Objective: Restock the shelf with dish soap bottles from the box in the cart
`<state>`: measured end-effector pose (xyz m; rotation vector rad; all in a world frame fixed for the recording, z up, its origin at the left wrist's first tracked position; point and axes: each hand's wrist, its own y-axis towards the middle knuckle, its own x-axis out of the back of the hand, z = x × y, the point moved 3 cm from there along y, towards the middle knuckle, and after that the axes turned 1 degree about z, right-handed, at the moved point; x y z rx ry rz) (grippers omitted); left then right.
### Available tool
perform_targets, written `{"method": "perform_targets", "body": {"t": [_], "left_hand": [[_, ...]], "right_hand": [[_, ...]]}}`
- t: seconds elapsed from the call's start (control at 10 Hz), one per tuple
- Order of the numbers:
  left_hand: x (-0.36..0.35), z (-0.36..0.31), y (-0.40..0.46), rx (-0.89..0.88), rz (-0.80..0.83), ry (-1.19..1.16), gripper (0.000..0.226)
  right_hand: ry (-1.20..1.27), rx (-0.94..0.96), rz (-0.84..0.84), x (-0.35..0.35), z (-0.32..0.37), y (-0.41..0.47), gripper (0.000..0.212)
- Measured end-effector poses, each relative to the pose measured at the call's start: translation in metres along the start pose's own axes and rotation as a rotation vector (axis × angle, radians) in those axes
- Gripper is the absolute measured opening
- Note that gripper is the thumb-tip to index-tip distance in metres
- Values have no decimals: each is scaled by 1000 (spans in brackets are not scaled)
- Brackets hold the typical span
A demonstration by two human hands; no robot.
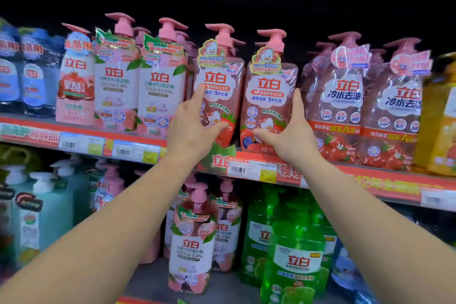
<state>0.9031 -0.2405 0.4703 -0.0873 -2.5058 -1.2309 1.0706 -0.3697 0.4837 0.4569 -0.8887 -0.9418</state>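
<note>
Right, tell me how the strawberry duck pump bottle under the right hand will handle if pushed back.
The strawberry duck pump bottle is tall with a narrow base, so a high push would probably tip it. It looks full, hence likely heavy. Its glossy wrap may be slippery under the right hand.

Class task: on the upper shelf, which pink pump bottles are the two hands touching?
The two duck-label bottles mid-shelf. The left hand touches the left duck bottle; the right hand touches the right duck bottle. Neighbouring bottles lack the duck and go untouched.
</note>
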Motion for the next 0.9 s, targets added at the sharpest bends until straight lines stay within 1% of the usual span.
{"method": "perform_targets", "body": {"t": [0.3,0.6,0.8,0.9], "left_hand": [[-3,6,1,-22,-30,15,96],[-3,0,0,21,-13,33,95],[-2,-8,-9,86,8,93,94],[-2,-16,-22,76,-3,172,87]], "right_hand": [[-10,18,-2,-5,2,-2,118],[29,0,51,-2,3,-3,116],[37,-51,84,0,5,-5,117],[1,-96,59,5,6,-7,113]]}}
